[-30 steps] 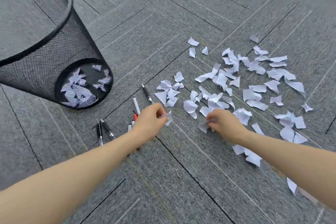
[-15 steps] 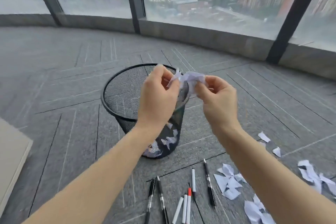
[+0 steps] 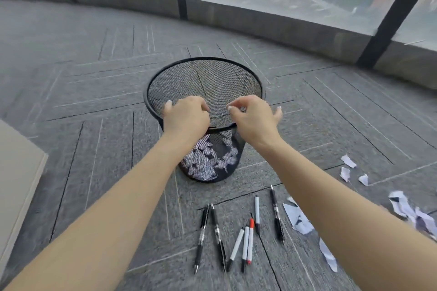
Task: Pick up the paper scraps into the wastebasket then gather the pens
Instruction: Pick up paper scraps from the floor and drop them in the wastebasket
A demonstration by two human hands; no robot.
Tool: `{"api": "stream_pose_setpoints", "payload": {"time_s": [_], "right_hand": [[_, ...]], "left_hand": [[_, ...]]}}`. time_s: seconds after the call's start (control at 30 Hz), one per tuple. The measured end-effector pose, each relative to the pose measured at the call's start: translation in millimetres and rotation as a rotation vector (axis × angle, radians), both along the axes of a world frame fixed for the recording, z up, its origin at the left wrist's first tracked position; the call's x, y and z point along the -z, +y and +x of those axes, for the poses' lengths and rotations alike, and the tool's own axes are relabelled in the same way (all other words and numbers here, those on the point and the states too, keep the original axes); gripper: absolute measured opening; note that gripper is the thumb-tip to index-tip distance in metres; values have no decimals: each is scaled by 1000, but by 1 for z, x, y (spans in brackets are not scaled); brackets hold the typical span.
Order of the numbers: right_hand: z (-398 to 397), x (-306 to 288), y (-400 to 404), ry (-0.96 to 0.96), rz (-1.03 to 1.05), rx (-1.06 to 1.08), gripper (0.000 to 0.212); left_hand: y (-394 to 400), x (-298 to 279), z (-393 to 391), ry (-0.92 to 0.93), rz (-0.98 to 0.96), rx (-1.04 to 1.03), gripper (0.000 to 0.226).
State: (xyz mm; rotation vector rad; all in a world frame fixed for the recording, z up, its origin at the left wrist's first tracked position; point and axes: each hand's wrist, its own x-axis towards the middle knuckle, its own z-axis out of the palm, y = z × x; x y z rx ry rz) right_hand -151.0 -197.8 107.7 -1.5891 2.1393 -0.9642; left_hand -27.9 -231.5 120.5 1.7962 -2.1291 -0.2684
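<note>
Your left hand (image 3: 186, 117) and right hand (image 3: 256, 118) hover over the near rim of the black wire-mesh wastebasket (image 3: 165, 73), each grip released with nothing in it. White torn paper scraps (image 3: 209, 160) fill its bottom; more scraps (image 3: 298, 218) lie on the grey carpet floor (image 3: 94, 149) at right. The black, white and red pens (image 3: 246, 241) lie just before the basket.

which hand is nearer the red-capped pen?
Right, marginally. Both hands hover over the wastebasket rim, well beyond the red-capped pen. The right hand sits almost straight beyond it; the left hand is offset further left.
</note>
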Motion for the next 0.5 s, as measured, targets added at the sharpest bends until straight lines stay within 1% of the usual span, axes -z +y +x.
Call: {"api": "stream_pose_setpoints", "payload": {"time_s": [0.07,0.13,0.17,0.23,0.3,0.33,0.43,0.5], "right_hand": [[1,-1,4,22,-6,-26,26],[-1,1,11,44,-20,-57,33],[-3,4,18,67,-50,-62,39],[-9,13,36,86,-177,-31,52],[-23,24,58,44,-296,54,63],[-36,30,69,14,-323,106,67],[-92,57,105,-58,-290,326,74],[-136,78,135,-179,-211,515,71]], "left_hand": [[4,1,-2,54,-22,21,26],[8,2,-8,98,-96,55,25],[11,4,-12,110,-152,93,24],[18,6,-22,134,-283,194,24],[28,7,-36,164,-391,299,26],[35,7,-44,181,-418,346,26],[58,15,-71,235,-441,496,28],[73,28,-89,209,-419,608,28]]}}
